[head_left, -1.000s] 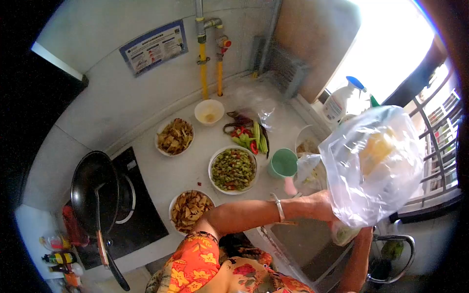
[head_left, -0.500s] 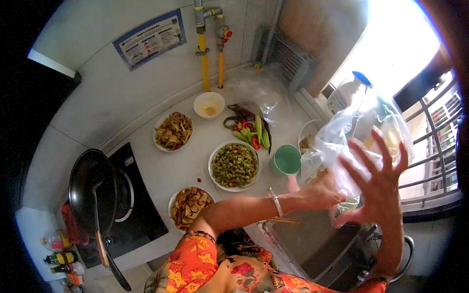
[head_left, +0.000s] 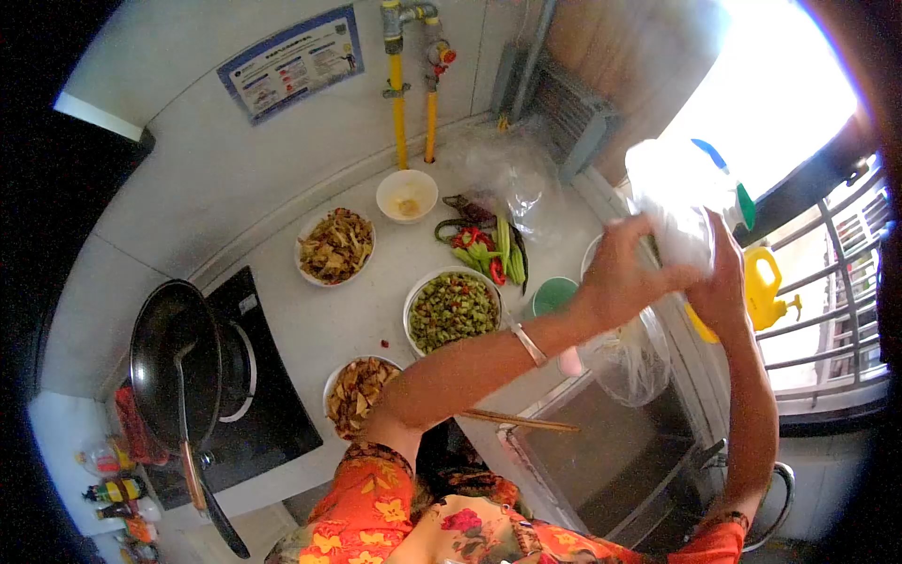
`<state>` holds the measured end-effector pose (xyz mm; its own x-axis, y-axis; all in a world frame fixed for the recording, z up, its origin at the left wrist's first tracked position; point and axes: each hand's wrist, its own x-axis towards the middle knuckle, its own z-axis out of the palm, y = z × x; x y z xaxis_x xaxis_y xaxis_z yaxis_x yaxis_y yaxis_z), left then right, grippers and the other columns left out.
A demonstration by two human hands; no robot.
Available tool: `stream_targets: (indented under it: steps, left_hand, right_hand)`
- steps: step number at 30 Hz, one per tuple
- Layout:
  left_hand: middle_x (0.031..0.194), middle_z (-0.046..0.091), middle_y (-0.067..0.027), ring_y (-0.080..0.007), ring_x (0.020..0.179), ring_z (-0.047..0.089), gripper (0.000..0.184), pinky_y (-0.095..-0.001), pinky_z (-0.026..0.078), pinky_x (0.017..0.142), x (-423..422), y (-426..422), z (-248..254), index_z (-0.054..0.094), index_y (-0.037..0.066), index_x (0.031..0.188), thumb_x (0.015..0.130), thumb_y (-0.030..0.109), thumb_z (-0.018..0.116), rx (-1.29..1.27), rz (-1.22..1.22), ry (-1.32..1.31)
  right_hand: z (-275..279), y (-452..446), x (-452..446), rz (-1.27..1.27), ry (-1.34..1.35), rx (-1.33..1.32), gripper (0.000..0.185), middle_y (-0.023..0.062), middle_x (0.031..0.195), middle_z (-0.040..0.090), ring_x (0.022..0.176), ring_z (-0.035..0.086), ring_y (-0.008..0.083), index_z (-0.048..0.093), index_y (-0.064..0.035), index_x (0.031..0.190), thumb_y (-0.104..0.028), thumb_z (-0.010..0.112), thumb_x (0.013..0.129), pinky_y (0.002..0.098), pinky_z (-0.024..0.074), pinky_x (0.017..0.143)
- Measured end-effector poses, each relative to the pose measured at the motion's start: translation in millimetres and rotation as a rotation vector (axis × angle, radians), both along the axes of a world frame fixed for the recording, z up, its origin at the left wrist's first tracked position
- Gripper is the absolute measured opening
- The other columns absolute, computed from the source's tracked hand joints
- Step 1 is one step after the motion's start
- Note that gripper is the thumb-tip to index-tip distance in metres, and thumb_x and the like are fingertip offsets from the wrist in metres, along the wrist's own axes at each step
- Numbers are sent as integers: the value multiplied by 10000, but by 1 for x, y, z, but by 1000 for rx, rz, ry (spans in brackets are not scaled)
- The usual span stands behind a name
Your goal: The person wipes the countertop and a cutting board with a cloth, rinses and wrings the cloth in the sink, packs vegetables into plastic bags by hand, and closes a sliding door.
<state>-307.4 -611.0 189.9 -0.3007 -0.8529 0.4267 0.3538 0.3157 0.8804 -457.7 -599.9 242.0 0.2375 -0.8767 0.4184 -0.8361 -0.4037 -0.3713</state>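
Blurred by motion, a white object (head_left: 684, 233) is between my two hands at the window side, its kind hard to tell. My left hand (head_left: 622, 273) grips it from the left, thumb stretched across its lower end. On its right side, my right hand (head_left: 722, 287) is closed round it. Below my left hand a clear plastic bag (head_left: 634, 362) hangs over the sink's edge. A green cup (head_left: 554, 295) stands partly behind my left forearm. Behind the white object are a blue-topped bottle and a green cap (head_left: 745, 205).
Bowls of chopped green vegetables (head_left: 455, 310) and browned slices (head_left: 360, 390), a plate of browned food (head_left: 335, 246), a pale bowl (head_left: 407, 195) and peppers (head_left: 493, 249) stand on the counter. Left is a wok (head_left: 177, 367); right, a yellow jug (head_left: 763, 287); chopsticks (head_left: 521, 419) lie near the sink (head_left: 601, 451).
The large, filled plastic bag has left my hands, and a clear bag now hangs lower by the sink. My right hand has gone from spread fingers to gripping the white object; both hands have risen.
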Motion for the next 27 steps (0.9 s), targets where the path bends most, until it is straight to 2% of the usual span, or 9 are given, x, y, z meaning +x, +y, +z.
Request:
stream_targets:
  steps: [4, 6, 11, 13, 18, 21, 23, 25, 27]
  left_hand:
    - [1173, 509, -184, -260, 1128, 456, 686, -332, 342, 964, 20, -27, -35, 454, -14, 1198, 643, 254, 757, 23, 338, -315]
    - [1132, 528, -171, -260, 1083, 483, 640, -334, 364, 944, 44, -40, -56, 473, -12, 1167, 645, 232, 750, 137, 409, -299]
    - [1082, 465, -197, -263, 932, 511, 617, -356, 427, 808, 96, -89, -135, 418, -53, 1142, 655, 205, 695, 355, 520, -373]
    - [1069, 459, -177, -243, 927, 512, 628, -345, 473, 730, 103, -96, -141, 390, -61, 1156, 677, 219, 684, 666, 459, -234]
    - [1104, 470, -184, -241, 836, 549, 733, -331, 537, 542, 104, -128, -158, 282, -32, 1262, 716, 240, 688, 705, 557, -357]
    - [1350, 196, -235, -333, 1120, 433, 937, -350, 566, 582, 106, -146, -157, 174, -50, 1330, 698, 413, 688, 780, 578, -414]
    - [1340, 179, -267, -347, 1132, 422, 989, -364, 569, 570, 107, -157, -159, 138, -46, 1337, 684, 448, 692, 755, 562, -445]
    - [1328, 185, -289, -345, 1108, 446, 1025, -364, 568, 549, 104, -168, -169, 107, -46, 1342, 673, 458, 698, 646, 672, -494]
    - [1313, 202, -296, -342, 1094, 461, 1041, -364, 565, 537, 103, -171, -161, 98, -41, 1342, 661, 452, 712, 683, 652, -539]
  right_hand:
    - [-40, -60, 1, -224, -31, -80, 679, 189, 1160, 508, 1053, 519, 286, 365, -17, 1272, -269, 672, 722, 378, 422, 884]
    - [-66, -93, 1, -258, -70, -129, 679, 198, 1183, 463, 1096, 465, 303, 372, -6, 1263, -315, 659, 731, 409, 373, 926]
    - [-143, -158, -8, -234, -96, -34, 655, 211, 1110, 531, 1007, 528, 276, 397, -2, 1252, -294, 663, 729, 367, 418, 870]
    - [-153, -165, 2, -229, -85, -34, 661, 206, 1058, 575, 955, 564, 274, 383, -8, 1266, -288, 659, 735, 369, 430, 854]
    - [-181, -179, 8, -399, -94, 134, 534, 201, 981, 593, 911, 569, 341, 496, 5, 1126, -342, 624, 741, 393, 437, 796]
    - [-192, -188, 6, -468, 83, 167, 554, 198, 1012, 581, 966, 554, 322, 482, -2, 1140, -387, 592, 758, 445, 374, 871]
    - [-197, -190, 6, -546, 258, 448, 723, 205, 1213, 452, 1183, 371, 344, 389, -41, 1259, -479, 602, 725, 556, 223, 939]
    - [-192, -186, 11, -542, 523, 522, 838, 203, 1296, 355, 1233, 273, 368, 350, -42, 1286, -508, 650, 657, 556, 216, 954]
    - [-187, -187, 12, -468, 401, 568, 916, 197, 1331, 300, 1250, 235, 369, 335, -30, 1293, -509, 691, 599, 577, 178, 980]
